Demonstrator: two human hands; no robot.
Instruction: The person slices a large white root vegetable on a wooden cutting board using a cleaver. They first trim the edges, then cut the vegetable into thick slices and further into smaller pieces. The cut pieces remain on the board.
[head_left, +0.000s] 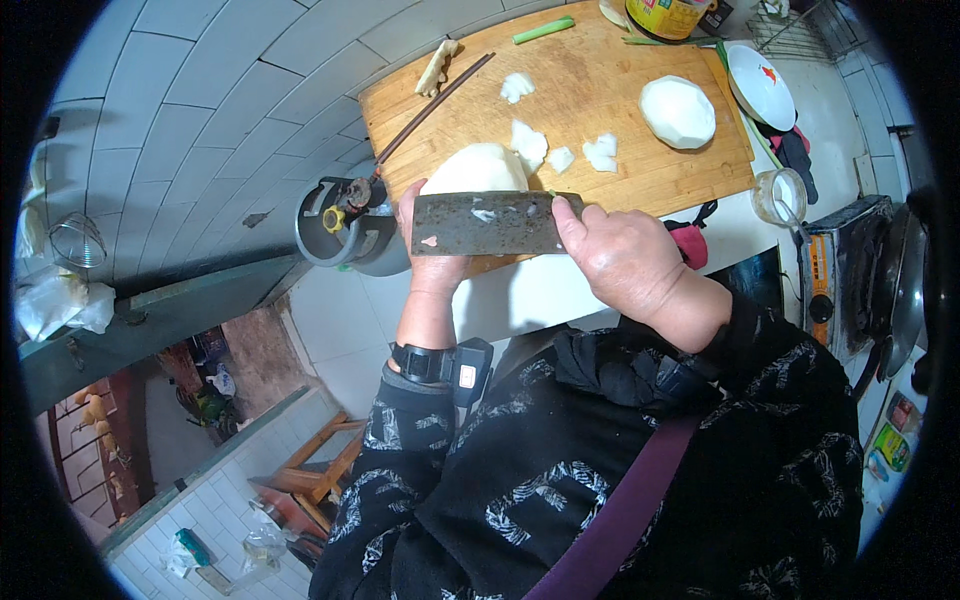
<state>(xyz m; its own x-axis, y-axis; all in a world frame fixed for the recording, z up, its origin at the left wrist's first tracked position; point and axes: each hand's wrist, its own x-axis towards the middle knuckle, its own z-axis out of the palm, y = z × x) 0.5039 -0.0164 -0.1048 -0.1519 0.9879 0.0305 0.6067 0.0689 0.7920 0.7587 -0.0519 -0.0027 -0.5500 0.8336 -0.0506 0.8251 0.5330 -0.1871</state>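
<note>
My right hand (626, 259) grips a dark-bladed cleaver (487, 225) at its right end, the broad blade facing up and level across the view. Behind the blade's far edge rests a large peeled white vegetable (480, 169) on the wooden cutting board (600, 82). My left hand (435, 255) is against that vegetable's near left side; the blade hides most of its fingers. Thin white slices (529, 146) lie just beyond, with another piece (600, 152) to the right. A second peeled white vegetable (677, 112) sits at the board's right.
Brown chopsticks (435, 109), a ginger root (436, 67) and a green onion piece (543, 31) lie on the board. A white bowl (760, 86), a glass jar (780, 196) and a gas stove (832, 277) stand to the right. A grey gas cylinder (375, 244) stands left.
</note>
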